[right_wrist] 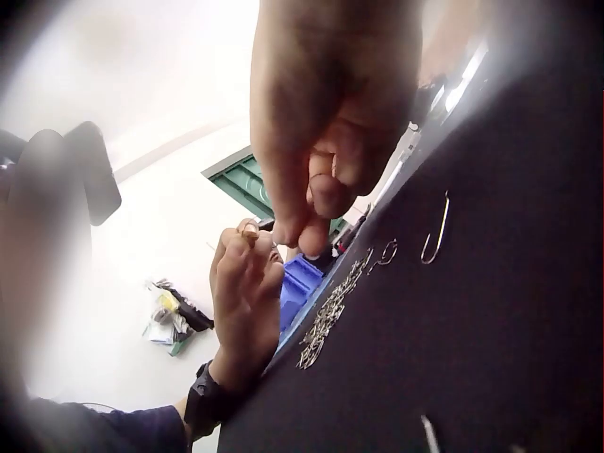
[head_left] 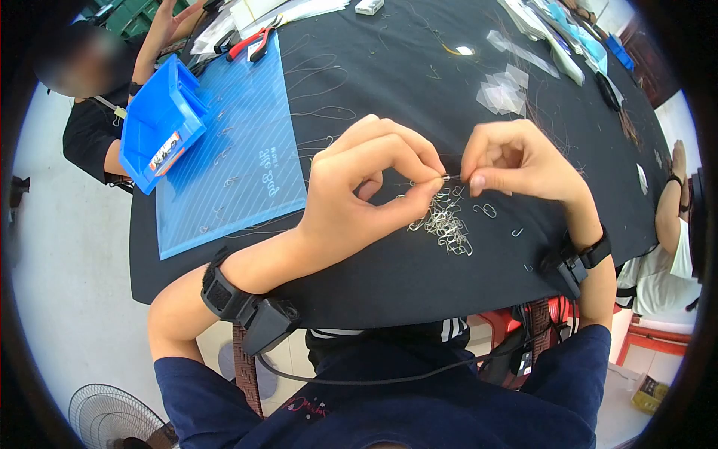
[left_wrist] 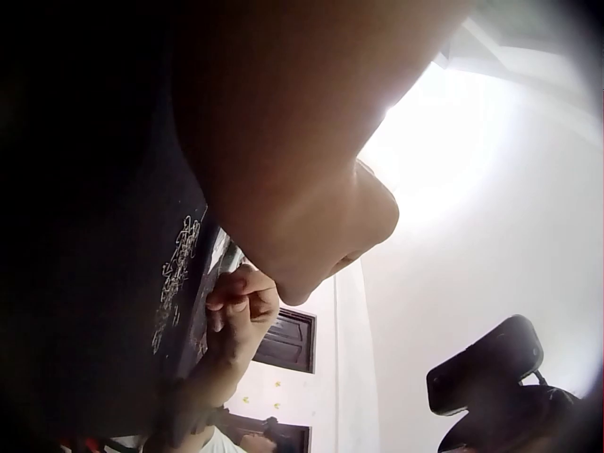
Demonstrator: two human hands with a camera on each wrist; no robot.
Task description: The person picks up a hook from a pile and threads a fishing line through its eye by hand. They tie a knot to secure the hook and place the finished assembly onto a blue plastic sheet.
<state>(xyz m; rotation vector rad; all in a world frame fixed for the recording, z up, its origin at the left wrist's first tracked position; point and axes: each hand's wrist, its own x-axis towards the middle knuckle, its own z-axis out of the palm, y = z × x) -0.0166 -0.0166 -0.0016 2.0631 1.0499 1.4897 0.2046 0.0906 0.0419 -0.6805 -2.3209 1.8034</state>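
Observation:
Thumb and forefinger of my left hand (head_left: 336, 191) pinch a small shiny fishing hook (head_left: 447, 177), mostly covered by the fingertips. Close beside it, my right hand (head_left: 535, 161) pinches a thin line (head_left: 458, 178) between thumb and forefinger, its other fingers curled in. Both hands are raised over a pile of silver fishing hooks (head_left: 451, 228) on the black cloth. To the right of the pile lie a few loose hooks (head_left: 486, 211). In the right wrist view, a single hook (right_wrist: 437, 229) lies apart from the pile (right_wrist: 330, 313).
A blue plastic sheet (head_left: 247, 161) on the left carries several hooks with lines and a blue bin (head_left: 153, 112). Red-handled pliers (head_left: 254, 45) are at its far end. Clear plastic bags (head_left: 502, 91) lie at the back right. Other people sit at both sides.

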